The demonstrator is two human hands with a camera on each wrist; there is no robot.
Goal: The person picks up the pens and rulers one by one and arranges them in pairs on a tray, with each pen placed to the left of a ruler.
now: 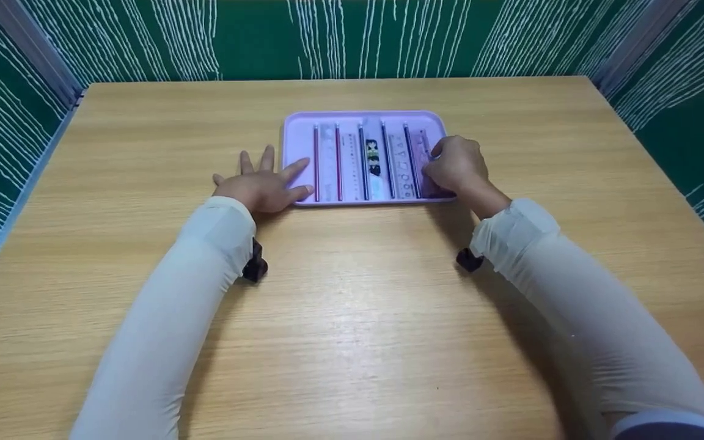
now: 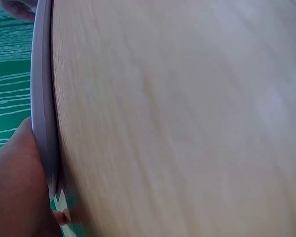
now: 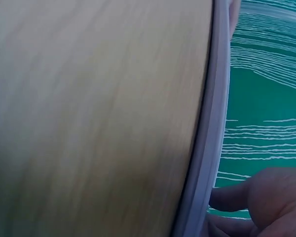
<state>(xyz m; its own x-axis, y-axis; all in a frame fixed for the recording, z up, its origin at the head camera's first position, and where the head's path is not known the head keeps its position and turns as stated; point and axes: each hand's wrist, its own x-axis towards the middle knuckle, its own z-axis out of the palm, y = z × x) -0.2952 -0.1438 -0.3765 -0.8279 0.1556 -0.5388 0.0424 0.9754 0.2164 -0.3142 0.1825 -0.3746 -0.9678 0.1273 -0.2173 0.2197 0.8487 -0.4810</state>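
A lavender tray [image 1: 364, 115] lies on the table in the head view, with pencils and rulers laid upright side by side in it. My left hand [image 1: 263, 186] is spread out at the tray's left side, thumb and forefinger over its rim beside a red pencil [image 1: 316, 164]. At the right end, my right hand [image 1: 459, 165] bends its fingers over a pinkish-purple ruler [image 1: 420, 143] and pinches its edge, hiding part of it. To the ruler's left lie a dark pencil [image 1: 412, 160] and a clear stencil ruler [image 1: 398, 162] with cut-out shapes.
More pencils and clear rulers fill the tray, one ruler bearing a dark cartoon picture [image 1: 373, 157]. The wooden table [image 1: 352, 293] extends around the tray. Green walls with white streaks [image 1: 254, 40] stand behind and at both sides.
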